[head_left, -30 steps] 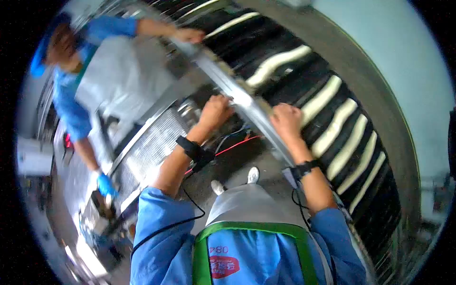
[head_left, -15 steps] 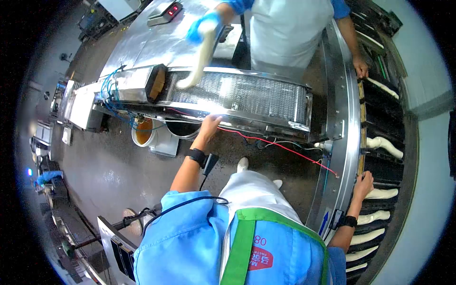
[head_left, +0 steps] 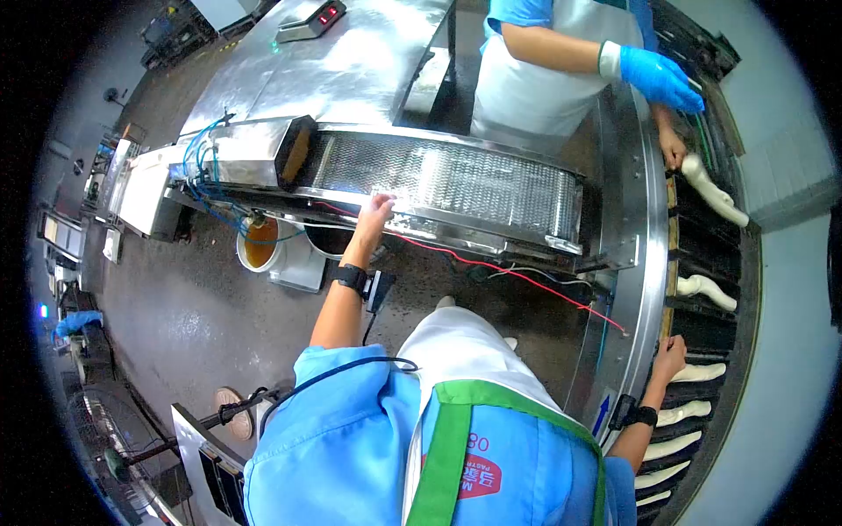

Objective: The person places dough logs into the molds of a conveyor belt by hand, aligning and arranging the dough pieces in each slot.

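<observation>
A mesh conveyor (head_left: 447,171) lies across the far middle, and a metal rail (head_left: 651,272) stands between it and the dark belt (head_left: 704,331) at right, where a co-worker's bare hand (head_left: 673,148) is beside a bent far strip (head_left: 715,191). The left hand (head_left: 375,210), partly curled, is at the mesh conveyor's near edge; the right hand (head_left: 672,358), also curled, is at the left end of a pale strip (head_left: 703,373) on the belt, though I cannot tell whether either grips anything. That strip's long axis runs left to right, its free end pointing right.
</observation>
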Demonstrator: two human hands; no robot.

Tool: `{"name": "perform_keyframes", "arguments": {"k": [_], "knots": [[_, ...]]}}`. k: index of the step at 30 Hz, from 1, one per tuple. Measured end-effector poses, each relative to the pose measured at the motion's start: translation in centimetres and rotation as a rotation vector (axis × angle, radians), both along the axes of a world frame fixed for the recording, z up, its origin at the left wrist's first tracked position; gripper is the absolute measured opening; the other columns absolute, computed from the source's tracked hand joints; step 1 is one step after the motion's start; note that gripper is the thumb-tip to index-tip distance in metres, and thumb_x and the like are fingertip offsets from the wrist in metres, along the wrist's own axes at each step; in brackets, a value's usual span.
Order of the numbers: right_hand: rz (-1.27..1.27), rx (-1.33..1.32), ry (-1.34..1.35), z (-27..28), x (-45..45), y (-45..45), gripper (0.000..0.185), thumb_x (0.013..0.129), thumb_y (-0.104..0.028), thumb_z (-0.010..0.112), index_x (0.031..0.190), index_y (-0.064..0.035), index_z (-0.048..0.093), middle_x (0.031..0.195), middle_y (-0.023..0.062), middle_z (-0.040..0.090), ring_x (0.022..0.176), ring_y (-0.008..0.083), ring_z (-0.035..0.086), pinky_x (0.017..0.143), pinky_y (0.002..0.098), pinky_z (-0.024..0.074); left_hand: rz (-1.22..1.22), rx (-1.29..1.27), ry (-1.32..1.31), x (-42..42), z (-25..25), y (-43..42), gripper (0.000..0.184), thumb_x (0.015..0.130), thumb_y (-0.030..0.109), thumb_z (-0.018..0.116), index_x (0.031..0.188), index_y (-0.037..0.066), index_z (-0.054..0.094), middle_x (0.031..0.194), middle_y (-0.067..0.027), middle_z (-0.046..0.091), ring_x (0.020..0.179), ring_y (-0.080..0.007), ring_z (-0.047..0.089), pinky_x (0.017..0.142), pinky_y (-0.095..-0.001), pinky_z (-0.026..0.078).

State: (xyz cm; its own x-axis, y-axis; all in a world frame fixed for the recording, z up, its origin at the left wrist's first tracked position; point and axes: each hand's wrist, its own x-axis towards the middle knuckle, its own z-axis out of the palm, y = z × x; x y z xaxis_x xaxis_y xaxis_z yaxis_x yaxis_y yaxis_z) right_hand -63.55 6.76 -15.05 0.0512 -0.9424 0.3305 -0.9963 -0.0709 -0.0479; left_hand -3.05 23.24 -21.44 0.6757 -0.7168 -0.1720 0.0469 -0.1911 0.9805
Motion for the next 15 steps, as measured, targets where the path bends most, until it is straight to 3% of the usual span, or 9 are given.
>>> {"name": "perform_keyframes", "arguments": {"k": [7, 8, 11, 13, 15], "knots": [[-0.035, 0.003, 0.04, -0.3, -0.6, 0.1, 0.024, 0.076, -0.023, 0.05, 0.066, -0.0042, 0.041, 0.061, 0.0076, 0.043, 0.064, 0.0268, 0.045, 0.056, 0.0383, 0.0352, 0.067, 0.039, -0.007, 5.4, -0.7, 1.6, 0.022, 0.078, 0.014, 0.046, 0.095, 0.003, 0.054, 0.082, -0.0029, 0.054, 0.072, -0.0103, 0.048, 0.064, -0.0222, 0.039], [-0.042, 0.016, 0.005, 0.0, -0.2, 0.4, 0.025, 0.076, -0.023, 0.051, 0.065, -0.0042, 0.04, 0.06, 0.0074, 0.042, 0.062, 0.0268, 0.044, 0.055, 0.0386, 0.0348, 0.084, -0.004, -0.02, 7.7, -3.3, 1.8, 0.021, 0.078, 0.013, 0.046, 0.096, 0.003, 0.053, 0.081, -0.0021, 0.054, 0.068, -0.0096, 0.048, 0.062, -0.0218, 0.039], [-0.046, -0.03, 0.074, -0.3, -0.3, 0.8, 0.025, 0.076, -0.023, 0.051, 0.064, -0.0045, 0.04, 0.059, 0.0074, 0.042, 0.061, 0.0268, 0.044, 0.054, 0.0387, 0.0345, 0.212, 0.18, -0.073, 9.4, -1.5, 2.3, 0.021, 0.079, 0.014, 0.046, 0.096, 0.004, 0.053, 0.081, -0.0016, 0.054, 0.062, -0.0085, 0.046, 0.058, -0.0203, 0.038], [-0.057, -0.008, 0.107, -0.1, -0.3, 0.9, 0.023, 0.074, -0.02, 0.053, 0.065, -0.0038, 0.04, 0.063, 0.0083, 0.044, 0.066, 0.0281, 0.046, 0.054, 0.0401, 0.0358, 0.308, 0.044, -0.124, 12.4, -4.1, 2.2, 0.02, 0.077, 0.014, 0.047, 0.094, 0.005, 0.054, 0.074, 0.0011, 0.052, 0.055, -0.0056, 0.041, 0.048, -0.0191, 0.033], [-0.112, 0.011, 0.094, -0.3, -0.3, 0.9, 0.024, 0.075, -0.022, 0.053, 0.065, -0.0041, 0.04, 0.062, 0.0077, 0.043, 0.065, 0.0278, 0.045, 0.053, 0.04, 0.0358, 0.337, 0.119, -0.04, 16.3, -6.5, 2.7, 0.026, 0.073, 0.013, 0.052, 0.096, 0.0, 0.052, 0.086, -0.0075, 0.055, 0.08, -0.0144, 0.05, 0.07, -0.0241, 0.039]]}}
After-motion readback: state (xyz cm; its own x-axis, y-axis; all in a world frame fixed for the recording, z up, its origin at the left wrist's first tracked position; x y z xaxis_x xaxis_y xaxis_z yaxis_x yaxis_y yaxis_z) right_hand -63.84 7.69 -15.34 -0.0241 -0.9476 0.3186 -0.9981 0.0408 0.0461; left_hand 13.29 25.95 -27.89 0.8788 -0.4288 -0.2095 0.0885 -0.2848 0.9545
